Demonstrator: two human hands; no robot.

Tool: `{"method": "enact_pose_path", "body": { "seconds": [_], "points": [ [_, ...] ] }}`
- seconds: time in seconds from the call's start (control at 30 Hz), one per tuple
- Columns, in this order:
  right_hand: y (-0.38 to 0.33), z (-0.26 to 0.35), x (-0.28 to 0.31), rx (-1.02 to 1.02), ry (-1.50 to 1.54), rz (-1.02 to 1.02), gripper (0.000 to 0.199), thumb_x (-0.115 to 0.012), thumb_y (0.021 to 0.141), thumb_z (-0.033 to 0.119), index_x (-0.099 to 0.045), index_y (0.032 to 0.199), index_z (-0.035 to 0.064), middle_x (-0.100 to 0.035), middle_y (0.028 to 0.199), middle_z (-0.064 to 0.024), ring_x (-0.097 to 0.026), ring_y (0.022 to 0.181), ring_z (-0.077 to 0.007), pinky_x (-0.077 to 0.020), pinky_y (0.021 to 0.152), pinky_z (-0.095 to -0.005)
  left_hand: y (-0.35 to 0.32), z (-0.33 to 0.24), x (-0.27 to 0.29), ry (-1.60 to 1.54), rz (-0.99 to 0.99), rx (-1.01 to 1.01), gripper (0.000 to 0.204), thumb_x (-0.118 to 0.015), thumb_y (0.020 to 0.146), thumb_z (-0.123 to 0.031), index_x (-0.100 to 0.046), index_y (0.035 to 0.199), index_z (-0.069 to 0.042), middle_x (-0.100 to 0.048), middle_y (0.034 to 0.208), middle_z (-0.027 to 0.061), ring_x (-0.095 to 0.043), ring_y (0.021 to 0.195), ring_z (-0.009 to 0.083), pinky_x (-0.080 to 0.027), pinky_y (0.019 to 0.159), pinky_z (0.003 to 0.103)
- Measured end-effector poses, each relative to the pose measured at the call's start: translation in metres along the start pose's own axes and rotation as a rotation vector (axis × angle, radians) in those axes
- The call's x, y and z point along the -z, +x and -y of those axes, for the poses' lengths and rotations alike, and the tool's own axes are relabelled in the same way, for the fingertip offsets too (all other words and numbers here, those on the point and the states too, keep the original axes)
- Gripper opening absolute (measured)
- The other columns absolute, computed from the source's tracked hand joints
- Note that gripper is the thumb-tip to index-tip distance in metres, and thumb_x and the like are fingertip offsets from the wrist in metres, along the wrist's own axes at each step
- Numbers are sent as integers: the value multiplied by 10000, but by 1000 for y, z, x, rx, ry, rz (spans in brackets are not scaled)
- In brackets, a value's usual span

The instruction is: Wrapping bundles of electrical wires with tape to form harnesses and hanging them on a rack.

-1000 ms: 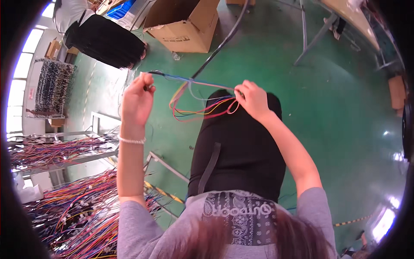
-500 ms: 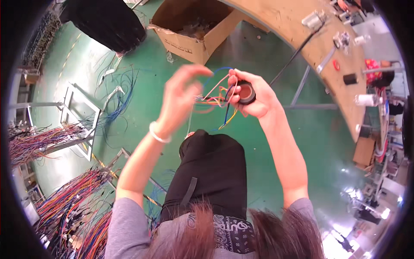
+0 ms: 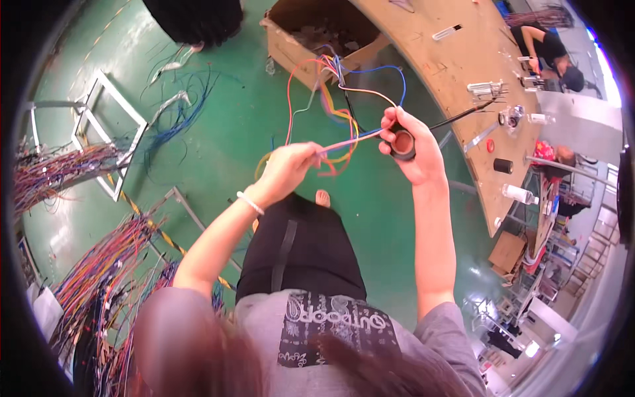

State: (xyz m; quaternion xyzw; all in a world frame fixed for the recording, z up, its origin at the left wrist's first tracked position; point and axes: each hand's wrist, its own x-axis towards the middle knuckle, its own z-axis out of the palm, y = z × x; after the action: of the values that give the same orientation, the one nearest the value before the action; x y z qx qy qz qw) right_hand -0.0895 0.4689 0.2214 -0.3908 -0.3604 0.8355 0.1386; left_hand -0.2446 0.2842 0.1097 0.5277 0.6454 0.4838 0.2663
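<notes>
Between my hands stretches a thin bundle of coloured wires (image 3: 352, 141), pink and blue strands among them. My left hand (image 3: 289, 169), a white band at its wrist, pinches one end of this stretch. My right hand (image 3: 423, 149) grips a roll of black tape (image 3: 405, 157) in its palm, and its thumb and fingertips also pinch the wires. Beyond the hands, the wires fan out into loose loops of red, blue, yellow and pale pink, gathering near a point in front of the cardboard box. Fingers hide exactly where the wires are pinched.
A cardboard box (image 3: 291, 54) stands ahead beside a curved wooden table (image 3: 456, 73) carrying a black roll (image 3: 503, 165), a red ring and bottles. Thick wire bundles (image 3: 106, 264) hang on metal frames (image 3: 135, 142) at left. Another person (image 3: 546, 49) is at the far right.
My left hand has gone from open and blurred above the wires to pinching them, lower down. The wires now spread in wider loops farther ahead. The view has shifted.
</notes>
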Motion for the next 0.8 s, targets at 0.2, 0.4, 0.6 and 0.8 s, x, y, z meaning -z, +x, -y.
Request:
{"method": "enact_pose_path", "body": {
  "seconds": [0.2,0.4,0.6,0.8],
  "points": [
    [7,3,25,-161,567,154,133,-459,1004,199,-505,917,109,-444,733,34,-436,652,-88,-364,555,-258,-15,33,6,277,-9,175,124,-593,842,-80,-587,963,-51,-646,837,133,-639,799,324,-506,670,391],
    [6,16,41,-115,864,549,138,-467,990,188,-527,901,102,-477,753,36,-410,621,-92,-333,527,-255,-130,156,28,1052,469,513,252,-649,791,-164,-612,1036,-120,-634,1083,135,-584,1060,320,-448,903,459],
    [39,9,39,-442,660,273,142,-480,988,199,-565,947,93,-524,769,20,-445,643,-112,-366,534,-258,-17,44,18,274,106,343,639,-552,670,53,-464,1296,-39,-575,1214,146,-508,1225,294,-369,1061,382],
    [67,70,5,-672,883,150,110,-506,968,152,-578,938,75,-553,787,5,-460,656,-118,-382,547,-253,94,-57,-56,-459,-147,314,564,-584,751,87,-449,1278,-60,-602,930,124,-617,844,268,-490,814,379]
  ]
}}
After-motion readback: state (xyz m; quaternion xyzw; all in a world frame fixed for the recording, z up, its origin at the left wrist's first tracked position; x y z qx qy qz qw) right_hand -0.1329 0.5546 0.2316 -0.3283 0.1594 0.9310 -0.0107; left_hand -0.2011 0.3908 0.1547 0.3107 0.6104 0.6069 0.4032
